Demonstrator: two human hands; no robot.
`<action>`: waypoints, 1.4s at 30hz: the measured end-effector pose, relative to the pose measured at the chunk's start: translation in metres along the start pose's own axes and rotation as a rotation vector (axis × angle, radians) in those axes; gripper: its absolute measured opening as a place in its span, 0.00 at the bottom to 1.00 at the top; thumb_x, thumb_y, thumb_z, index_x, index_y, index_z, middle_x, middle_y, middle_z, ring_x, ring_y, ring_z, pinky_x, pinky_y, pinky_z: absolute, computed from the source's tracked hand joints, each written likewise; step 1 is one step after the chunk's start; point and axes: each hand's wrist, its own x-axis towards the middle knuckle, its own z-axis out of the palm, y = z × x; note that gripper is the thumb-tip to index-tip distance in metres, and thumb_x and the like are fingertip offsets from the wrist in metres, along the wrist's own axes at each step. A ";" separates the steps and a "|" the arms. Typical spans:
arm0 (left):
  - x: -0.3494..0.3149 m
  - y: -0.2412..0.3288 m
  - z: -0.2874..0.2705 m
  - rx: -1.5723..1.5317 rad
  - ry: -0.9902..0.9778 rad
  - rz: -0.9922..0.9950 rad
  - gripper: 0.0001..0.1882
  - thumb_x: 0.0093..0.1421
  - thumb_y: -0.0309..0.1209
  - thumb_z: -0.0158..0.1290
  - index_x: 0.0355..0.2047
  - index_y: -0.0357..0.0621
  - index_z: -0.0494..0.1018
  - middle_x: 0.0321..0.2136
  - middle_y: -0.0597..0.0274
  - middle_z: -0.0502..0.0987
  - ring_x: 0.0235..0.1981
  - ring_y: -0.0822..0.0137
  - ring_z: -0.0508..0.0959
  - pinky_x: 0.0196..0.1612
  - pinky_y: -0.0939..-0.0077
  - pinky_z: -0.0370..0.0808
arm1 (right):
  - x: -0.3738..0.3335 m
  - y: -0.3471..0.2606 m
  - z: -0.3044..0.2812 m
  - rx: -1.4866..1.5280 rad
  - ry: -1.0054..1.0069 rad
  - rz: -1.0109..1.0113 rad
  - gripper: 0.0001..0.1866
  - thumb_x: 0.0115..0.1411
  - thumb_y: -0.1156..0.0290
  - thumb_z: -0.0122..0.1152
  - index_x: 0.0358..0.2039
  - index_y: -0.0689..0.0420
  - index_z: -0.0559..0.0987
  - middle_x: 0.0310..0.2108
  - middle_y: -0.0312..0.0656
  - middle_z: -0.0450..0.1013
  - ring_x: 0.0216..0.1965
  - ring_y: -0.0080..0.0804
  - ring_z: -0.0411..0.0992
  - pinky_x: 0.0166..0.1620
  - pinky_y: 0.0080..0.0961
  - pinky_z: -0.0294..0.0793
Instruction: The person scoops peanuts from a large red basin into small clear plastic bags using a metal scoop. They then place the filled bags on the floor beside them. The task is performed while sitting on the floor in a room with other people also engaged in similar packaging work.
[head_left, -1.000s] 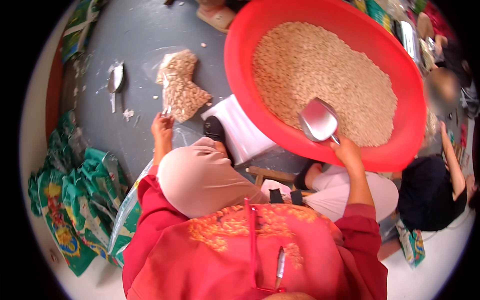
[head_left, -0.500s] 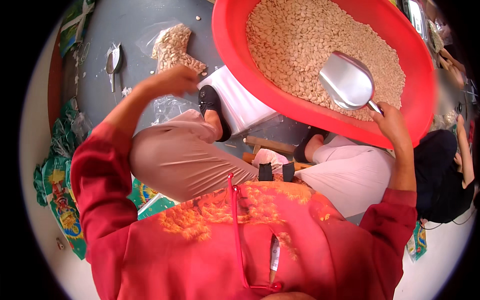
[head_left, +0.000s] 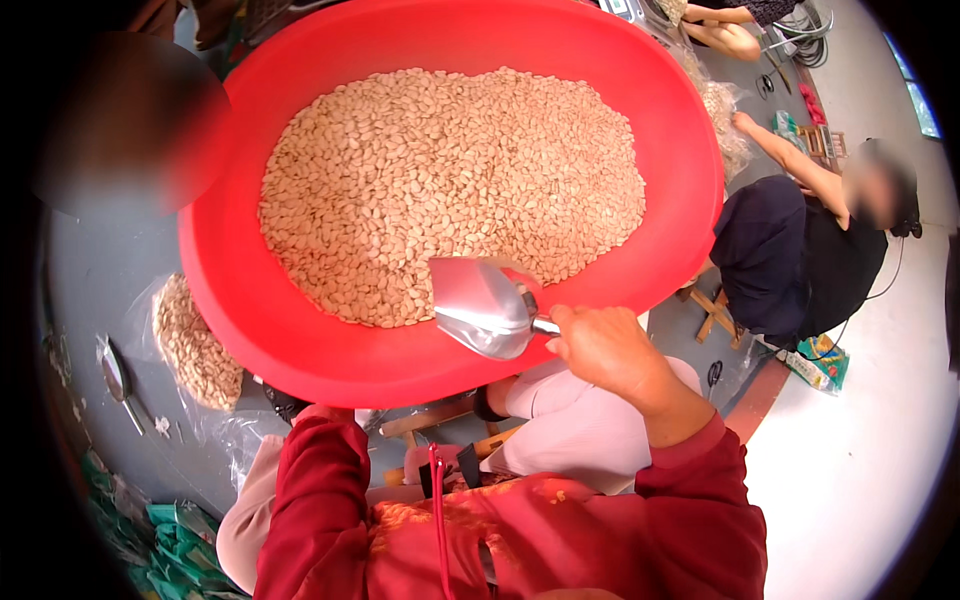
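My right hand [head_left: 610, 350] is closed round the handle of a shiny metal scoop [head_left: 490, 315]. The scoop is over the near part of a big red oval tub [head_left: 690, 190]; its blade looks bare. Pale flat seeds [head_left: 450, 170], much like pumpkin seeds, cover the tub's bottom. My left forearm, in its red sleeve [head_left: 320, 460], reaches to the tub's near left rim, and the hand beyond it is hidden. Left of the tub lies a clear plastic bag of the same seeds [head_left: 195, 350].
A second metal scoop [head_left: 118, 380] lies on the grey floor at the left. Green packaging [head_left: 180, 550] is heaped at the lower left. On the right sits a person in dark clothes [head_left: 800, 250], one arm toward another clear bag [head_left: 728, 125]. Another person's blurred head [head_left: 135, 120] is at the upper left.
The view has swung right, bringing the tub to the middle. My right hand still grips the scoop, now at the tub's near side. My left hand has gone out of sight by the rim.
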 end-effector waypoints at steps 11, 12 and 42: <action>-0.014 0.003 0.015 -0.141 0.205 -0.132 0.16 0.48 0.40 0.47 0.32 0.42 0.73 0.34 0.50 0.73 0.37 0.51 0.71 0.41 0.66 0.68 | 0.001 -0.020 -0.007 0.022 0.063 -0.129 0.11 0.47 0.68 0.55 0.27 0.63 0.70 0.17 0.49 0.69 0.22 0.47 0.69 0.23 0.39 0.66; -0.017 0.005 0.015 -0.170 0.241 -0.140 0.16 0.48 0.39 0.47 0.32 0.42 0.73 0.33 0.50 0.73 0.37 0.51 0.71 0.41 0.66 0.67 | 0.000 -0.020 -0.007 0.022 0.082 -0.153 0.11 0.48 0.68 0.55 0.27 0.63 0.70 0.17 0.49 0.69 0.22 0.46 0.69 0.23 0.39 0.66; -0.248 -0.006 -0.258 -1.152 0.662 0.277 0.06 0.51 0.27 0.48 0.21 0.39 0.68 0.17 0.68 0.68 0.21 0.75 0.69 0.27 0.82 0.67 | 0.078 -0.048 0.103 -0.628 0.008 0.017 0.12 0.50 0.68 0.46 0.32 0.53 0.78 0.33 0.42 0.74 0.35 0.34 0.73 0.34 0.31 0.71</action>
